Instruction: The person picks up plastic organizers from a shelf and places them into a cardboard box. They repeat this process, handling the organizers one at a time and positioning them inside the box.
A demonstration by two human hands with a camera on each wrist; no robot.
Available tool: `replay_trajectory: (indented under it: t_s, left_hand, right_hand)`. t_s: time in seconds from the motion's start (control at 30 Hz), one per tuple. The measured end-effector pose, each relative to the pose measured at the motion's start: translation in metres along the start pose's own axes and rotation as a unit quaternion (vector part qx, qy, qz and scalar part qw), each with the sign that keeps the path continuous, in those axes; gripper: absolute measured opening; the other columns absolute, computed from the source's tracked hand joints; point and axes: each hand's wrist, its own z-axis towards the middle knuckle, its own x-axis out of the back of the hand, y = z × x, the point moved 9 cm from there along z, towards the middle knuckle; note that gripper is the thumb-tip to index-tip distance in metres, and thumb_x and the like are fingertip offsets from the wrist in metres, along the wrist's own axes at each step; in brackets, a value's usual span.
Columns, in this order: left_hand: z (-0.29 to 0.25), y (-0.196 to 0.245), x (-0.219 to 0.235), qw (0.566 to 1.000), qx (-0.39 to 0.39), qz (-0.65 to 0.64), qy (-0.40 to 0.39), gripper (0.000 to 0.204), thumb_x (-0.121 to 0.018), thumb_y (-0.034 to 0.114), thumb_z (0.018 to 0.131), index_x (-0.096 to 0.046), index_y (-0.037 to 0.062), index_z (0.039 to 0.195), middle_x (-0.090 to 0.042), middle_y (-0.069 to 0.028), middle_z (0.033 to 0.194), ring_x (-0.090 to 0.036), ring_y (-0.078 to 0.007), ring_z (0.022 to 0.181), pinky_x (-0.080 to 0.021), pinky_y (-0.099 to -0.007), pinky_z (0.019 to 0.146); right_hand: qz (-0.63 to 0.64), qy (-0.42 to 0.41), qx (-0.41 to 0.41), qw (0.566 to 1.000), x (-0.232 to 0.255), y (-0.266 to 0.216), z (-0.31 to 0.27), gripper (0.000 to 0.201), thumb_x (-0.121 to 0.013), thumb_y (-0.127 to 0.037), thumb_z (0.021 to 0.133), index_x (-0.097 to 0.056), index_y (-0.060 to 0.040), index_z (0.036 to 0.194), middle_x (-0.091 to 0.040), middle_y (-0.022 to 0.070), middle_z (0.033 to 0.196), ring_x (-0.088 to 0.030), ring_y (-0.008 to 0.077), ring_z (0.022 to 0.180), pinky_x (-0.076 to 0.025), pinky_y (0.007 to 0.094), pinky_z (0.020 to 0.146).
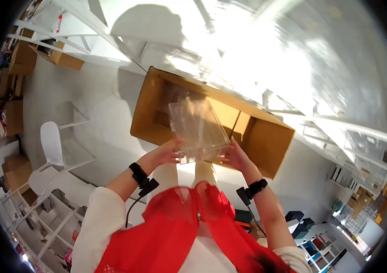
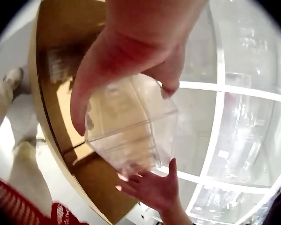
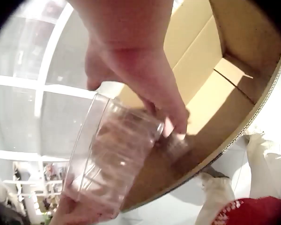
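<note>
A clear plastic box (image 1: 198, 127) is held between both hands above a large open cardboard box (image 1: 268, 141). My left hand (image 1: 168, 152) grips its left end; in the left wrist view the thumb and fingers spread around the clear walls. At the opposite end, my right hand (image 1: 239, 159) holds the plastic box, fingers bent at its edge in the right wrist view. Inside the cardboard box, another clear plastic piece (image 2: 61, 63) lies near one end, and sunlight falls on the bottom.
White-framed shelving with clear panels (image 1: 339, 68) runs along the far side, brightly sunlit. A white chair (image 1: 51, 143) stands on the left, with cardboard boxes (image 1: 23, 57) beyond it. A white rack (image 1: 43, 227) is at lower left. The person's legs are close to the cardboard box.
</note>
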Motion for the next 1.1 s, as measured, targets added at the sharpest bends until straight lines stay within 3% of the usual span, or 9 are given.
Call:
replay_trajectory:
  t_s: [0.13, 0.2, 0.27, 0.37, 0.43, 0.5, 0.6, 0.87, 1.1]
  left_hand:
    - [0.083, 0.022, 0.084, 0.993, 0.040, -0.002, -0.113, 0.061, -0.049, 0.051, 0.079, -0.039, 0.0086, 0.122, -0.049, -0.0123, 0.113, -0.048, -0.0235, 0.100, -0.040, -0.0381, 0.086]
    - [0.114, 0.047, 0.151, 0.992, -0.029, 0.101, 0.074, 0.053, -0.049, 0.044, 0.082, -0.042, 0.0064, 0.119, -0.050, -0.0121, 0.113, -0.049, -0.0245, 0.100, -0.040, -0.0352, 0.085]
    - [0.124, 0.077, 0.199, 0.917, -0.138, 0.242, 0.286, 0.048, -0.050, 0.037, 0.084, -0.043, 0.0049, 0.119, -0.050, -0.0130, 0.114, -0.050, -0.0267, 0.101, -0.041, -0.0346, 0.085]
    - [0.088, 0.109, 0.185, 0.797, -0.365, 0.402, 0.265, 0.042, -0.052, 0.025, 0.083, -0.044, 0.0028, 0.118, -0.048, -0.0154, 0.116, -0.046, -0.0307, 0.107, -0.038, -0.0342, 0.088]
    - [0.060, 0.108, 0.180, 0.780, -0.349, 0.477, 0.207, 0.041, -0.056, 0.013, 0.076, -0.047, 0.0054, 0.116, -0.046, -0.0154, 0.118, -0.041, -0.0318, 0.111, -0.036, -0.0365, 0.090]
    - [0.022, 0.116, 0.179, 0.575, -0.466, 0.606, 0.292, 0.040, -0.060, 0.007, 0.069, -0.054, 0.0083, 0.108, -0.043, -0.0137, 0.122, -0.037, -0.0321, 0.115, -0.035, -0.0392, 0.092]
    - [0.019, 0.108, 0.207, 0.527, -0.418, 0.657, 0.341, 0.040, -0.062, 0.004, 0.065, -0.058, 0.0098, 0.104, -0.036, -0.0138, 0.128, -0.034, -0.0345, 0.117, -0.034, -0.0416, 0.093]
    - [0.051, 0.093, 0.239, 0.592, -0.412, 0.628, 0.293, 0.044, -0.057, -0.002, 0.063, -0.059, 0.0092, 0.105, -0.021, -0.0212, 0.134, -0.032, -0.0371, 0.118, -0.035, -0.0397, 0.092]
    - [0.050, 0.096, 0.236, 0.587, -0.429, 0.617, 0.300, 0.047, -0.056, -0.004, 0.059, -0.060, 0.0096, 0.104, -0.023, -0.0212, 0.131, -0.038, -0.0375, 0.113, -0.039, -0.0402, 0.088]
  right_hand:
    - [-0.023, -0.006, 0.016, 1.000, -0.016, -0.012, 0.111, 0.059, -0.051, -0.052, 0.078, -0.042, -0.0055, 0.112, -0.051, 0.0136, 0.102, -0.051, 0.0261, 0.095, -0.040, 0.0451, 0.085]
    - [0.007, -0.019, -0.013, 1.000, -0.005, -0.006, 0.183, 0.056, -0.049, -0.050, 0.080, -0.043, -0.0028, 0.110, -0.055, 0.0185, 0.101, -0.054, 0.0286, 0.090, -0.041, 0.0473, 0.084]
    - [0.020, 0.000, -0.048, 0.999, 0.001, -0.001, 0.251, 0.056, -0.050, -0.046, 0.081, -0.038, -0.0038, 0.116, -0.055, 0.0220, 0.097, -0.056, 0.0313, 0.082, -0.043, 0.0473, 0.083]
    - [-0.054, 0.011, 0.012, 0.998, 0.000, -0.006, 0.327, 0.058, -0.051, -0.041, 0.081, -0.032, -0.0056, 0.122, -0.049, 0.0166, 0.108, -0.052, 0.0273, 0.092, -0.040, 0.0426, 0.085]
    - [-0.051, 0.018, 0.028, 0.998, 0.017, 0.001, 0.380, 0.060, -0.054, -0.037, 0.080, -0.030, -0.0057, 0.125, -0.042, 0.0138, 0.117, -0.049, 0.0260, 0.099, -0.039, 0.0409, 0.086]
    - [-0.056, 0.002, 0.074, 0.996, 0.010, -0.003, 0.406, 0.066, -0.056, -0.034, 0.080, -0.024, -0.0055, 0.129, -0.034, 0.0128, 0.126, -0.042, 0.0266, 0.108, -0.035, 0.0416, 0.090]
    - [-0.046, 0.036, 0.118, 0.991, 0.026, -0.002, 0.446, 0.077, -0.059, -0.029, 0.077, -0.013, -0.0070, 0.134, -0.023, 0.0122, 0.135, -0.025, 0.0289, 0.123, -0.020, 0.0442, 0.099]
    - [0.044, -0.040, 0.222, 0.973, 0.023, -0.005, 0.513, 0.083, -0.060, -0.019, 0.073, -0.007, -0.0136, 0.136, -0.020, 0.0116, 0.135, -0.025, 0.0270, 0.121, -0.014, 0.0411, 0.100]
    - [-0.011, 0.085, 0.206, 0.975, 0.044, -0.007, 0.534, 0.066, -0.061, -0.022, 0.076, -0.025, -0.0101, 0.129, -0.036, 0.0084, 0.122, -0.039, 0.0224, 0.107, -0.030, 0.0371, 0.090]
